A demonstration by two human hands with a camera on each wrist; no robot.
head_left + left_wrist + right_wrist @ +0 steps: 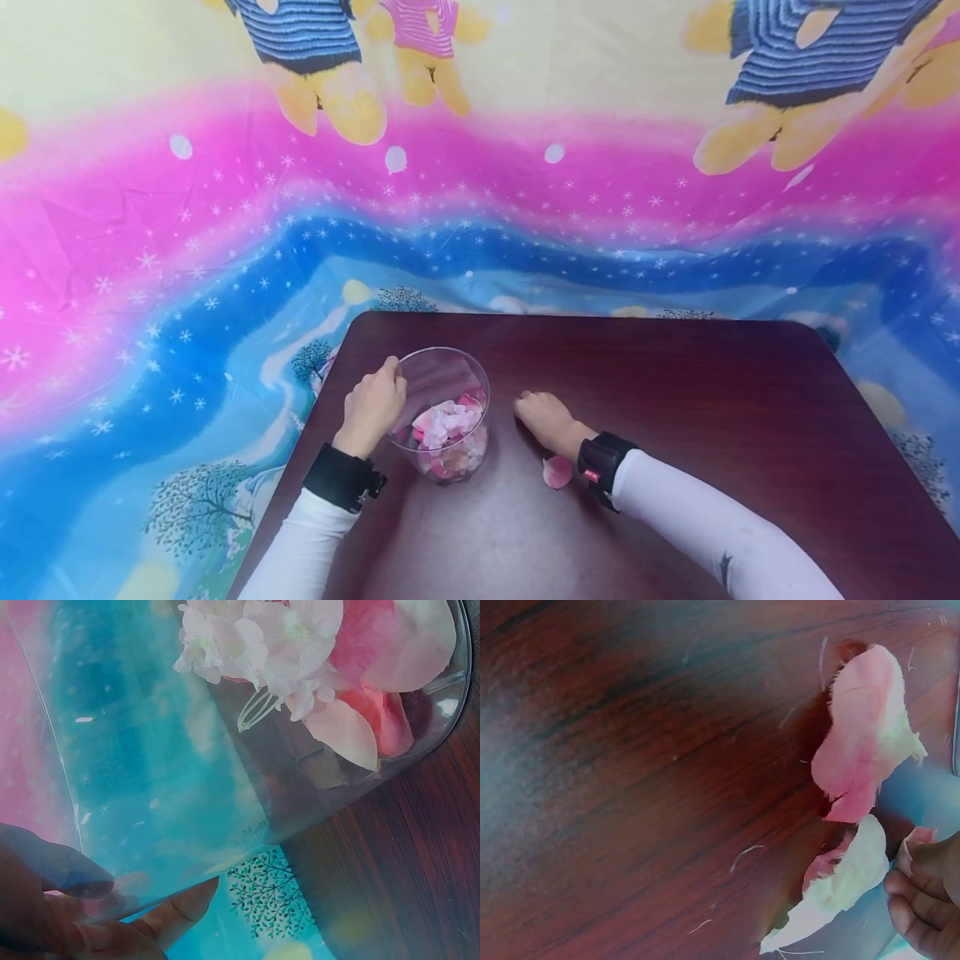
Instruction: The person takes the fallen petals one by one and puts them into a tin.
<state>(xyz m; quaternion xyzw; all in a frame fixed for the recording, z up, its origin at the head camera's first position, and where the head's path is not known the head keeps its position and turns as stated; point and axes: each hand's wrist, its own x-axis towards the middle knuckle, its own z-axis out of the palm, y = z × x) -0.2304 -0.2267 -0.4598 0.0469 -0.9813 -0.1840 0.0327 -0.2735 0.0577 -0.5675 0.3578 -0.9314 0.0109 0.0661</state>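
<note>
A clear glass jar holding pink and white petals stands near the left edge of the dark wooden table. My left hand grips its rim and wall; in the left wrist view the left hand pinches the glass jar, with the petals at its bottom. My right hand rests curled on the table just right of the jar. In the right wrist view the right hand's fingertips pinch a white-pink petal. A second pink petal lies beside it.
One loose pink petal lies on the table by my right wrist. A bright pink, blue and yellow cartoon-print sheet hangs behind and around the table. The table's left edge is close to the jar.
</note>
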